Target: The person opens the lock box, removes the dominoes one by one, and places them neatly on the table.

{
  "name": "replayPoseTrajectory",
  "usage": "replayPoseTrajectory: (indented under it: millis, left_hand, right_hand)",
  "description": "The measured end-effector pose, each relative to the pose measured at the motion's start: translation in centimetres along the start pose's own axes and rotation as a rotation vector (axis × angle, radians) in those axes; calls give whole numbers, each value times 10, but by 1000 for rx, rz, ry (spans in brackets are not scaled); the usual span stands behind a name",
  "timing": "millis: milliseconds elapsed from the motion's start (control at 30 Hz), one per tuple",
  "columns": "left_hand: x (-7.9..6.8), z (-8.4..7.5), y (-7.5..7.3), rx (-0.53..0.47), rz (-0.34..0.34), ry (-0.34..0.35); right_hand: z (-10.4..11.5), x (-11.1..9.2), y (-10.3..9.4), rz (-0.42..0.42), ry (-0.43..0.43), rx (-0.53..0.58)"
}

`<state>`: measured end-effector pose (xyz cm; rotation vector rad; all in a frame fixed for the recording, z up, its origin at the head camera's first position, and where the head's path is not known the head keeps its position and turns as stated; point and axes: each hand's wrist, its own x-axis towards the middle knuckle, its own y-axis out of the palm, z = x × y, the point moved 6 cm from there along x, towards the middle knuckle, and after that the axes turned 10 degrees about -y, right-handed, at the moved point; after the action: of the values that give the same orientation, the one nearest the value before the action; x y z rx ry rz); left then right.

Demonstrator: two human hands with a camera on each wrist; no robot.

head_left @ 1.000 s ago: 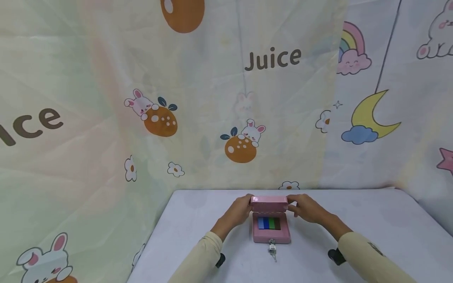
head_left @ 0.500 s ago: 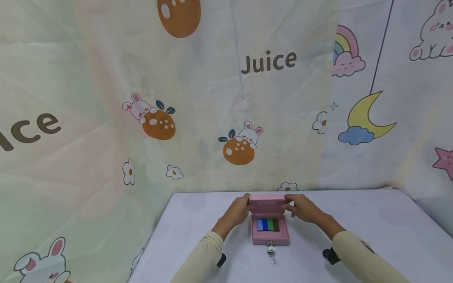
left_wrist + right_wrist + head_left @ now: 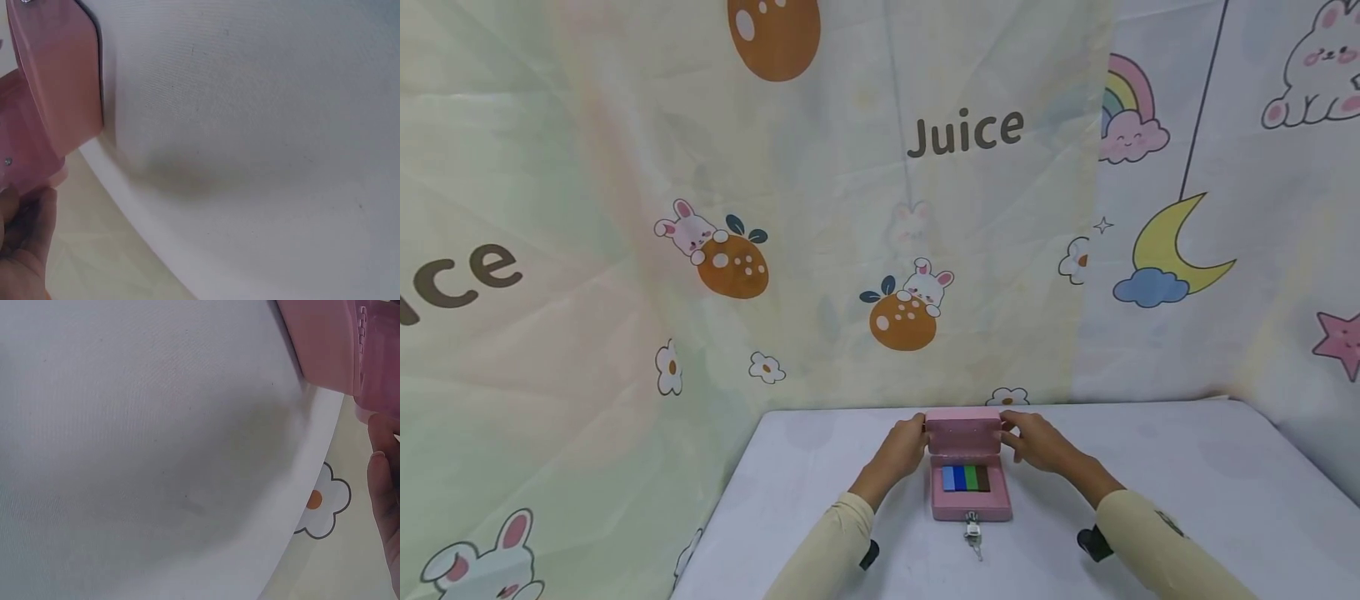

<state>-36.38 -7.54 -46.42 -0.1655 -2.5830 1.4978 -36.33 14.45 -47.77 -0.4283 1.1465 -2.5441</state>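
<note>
A small pink hinged box [image 3: 972, 506] lies on the white table with its lid [image 3: 964, 437] raised at the back. Inside sits a row of coloured pieces [image 3: 966, 478] in light blue, blue, green and brown. From the front hangs a silver lock [image 3: 973, 528] with keys [image 3: 977, 550]. My left hand [image 3: 904, 446] grips the lid's left edge; in the left wrist view its thumb and fingers [image 3: 44, 219] meet the lid's corner. On the opposite edge, my right hand [image 3: 1037, 442] pinches the lid, with fingertips [image 3: 379, 464] right at its rim in the right wrist view.
The white table [image 3: 820, 467] ends just behind the box. Beyond its back edge hangs a printed curtain [image 3: 820, 250] with rabbits, oranges and a moon. Black wrist mounts [image 3: 1094, 544] stick out below the sleeves.
The lid has tilted farther back, so more of its inner side shows. Both hands have stayed on its edges. The head view has shifted slightly.
</note>
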Motion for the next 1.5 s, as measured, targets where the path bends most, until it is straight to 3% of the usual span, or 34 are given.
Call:
replayPoseTrajectory:
  millis: [467, 700, 1067, 1333, 1500]
  left_hand:
    - [0, 4, 1, 8, -2, 37]
    - [-10, 15, 7, -19, 76, -9]
    - [-20, 26, 5, 4, 120, 50]
    - [-30, 32, 13, -10, 203, 4]
    - [-35, 30, 17, 8, 215, 12]
  right_hand:
    - [5, -7, 0, -1, 9, -17]
    - [8, -18, 1, 10, 11, -37]
    - [3, -32, -11, -31, 3, -35]
    - [-1, -40, -18, -147, -53, -59]
    - [5, -45, -23, -292, -151, -114]
